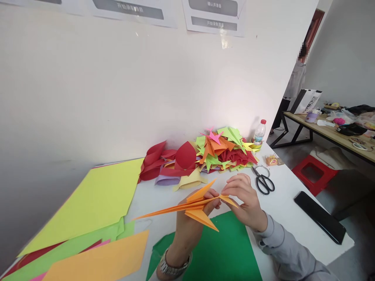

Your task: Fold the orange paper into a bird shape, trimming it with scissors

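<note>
An orange folded paper plane [175, 208] is held up above the table, its long pointed nose toward the left and its wings spread. My left hand [211, 199] grips its body from beneath near the tail, fingers closed around it and partly hidden by the paper. At the tail end, my right hand [241, 195] pinches the small orange fins between thumb and fingers. Below both hands lies a green sheet of paper [225, 246].
Yellow sheets [93, 199] and a light orange sheet [102, 257] lie left. Folded paper planes [222, 150] and curled red paper [186, 156] are heaped against the wall. Scissors [263, 183], a bottle [259, 132] and a black phone [320, 216] are right. A person [295, 80] stands beyond.
</note>
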Demonstrator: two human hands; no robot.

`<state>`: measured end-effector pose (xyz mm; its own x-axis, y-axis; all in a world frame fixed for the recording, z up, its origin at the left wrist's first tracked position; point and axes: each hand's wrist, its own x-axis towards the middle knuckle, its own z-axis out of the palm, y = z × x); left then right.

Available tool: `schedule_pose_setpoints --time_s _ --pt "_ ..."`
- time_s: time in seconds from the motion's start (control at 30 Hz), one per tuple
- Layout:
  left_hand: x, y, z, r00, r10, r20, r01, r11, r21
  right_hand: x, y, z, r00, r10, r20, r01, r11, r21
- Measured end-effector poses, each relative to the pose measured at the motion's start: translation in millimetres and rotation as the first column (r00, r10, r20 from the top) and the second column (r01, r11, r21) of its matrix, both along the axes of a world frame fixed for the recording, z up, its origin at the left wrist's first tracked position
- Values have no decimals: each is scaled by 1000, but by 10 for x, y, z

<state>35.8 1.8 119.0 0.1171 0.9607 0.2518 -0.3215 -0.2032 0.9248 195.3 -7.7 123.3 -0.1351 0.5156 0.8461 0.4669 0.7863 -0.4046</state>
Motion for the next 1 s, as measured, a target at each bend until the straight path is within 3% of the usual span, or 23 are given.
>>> schedule_pose_setpoints --time_s 0.17,0.43,0.63,0.83,1.0 --pt "-34 -20 9 996 37 -83 -31 997 73 20 -3 24 995 100 -16 -100 994 -48" --pt "-68 -31 -50 945 247 -215 -171 931 322 -9 3 17 994 93 -53 -91 995 41" --pt "-63 -52 -34 951 228 -210 -142 922 360 -10 0 15 994 108 -31 -106 993 48" --pt "-62 -57 30 952 248 -180 -137 870 474 -2 -7 10 993 114 -16 -114 993 34" --pt "-69 -41 -18 955 247 -162 -137 857 497 -16 -5 4 989 135 -57 -134 991 26"
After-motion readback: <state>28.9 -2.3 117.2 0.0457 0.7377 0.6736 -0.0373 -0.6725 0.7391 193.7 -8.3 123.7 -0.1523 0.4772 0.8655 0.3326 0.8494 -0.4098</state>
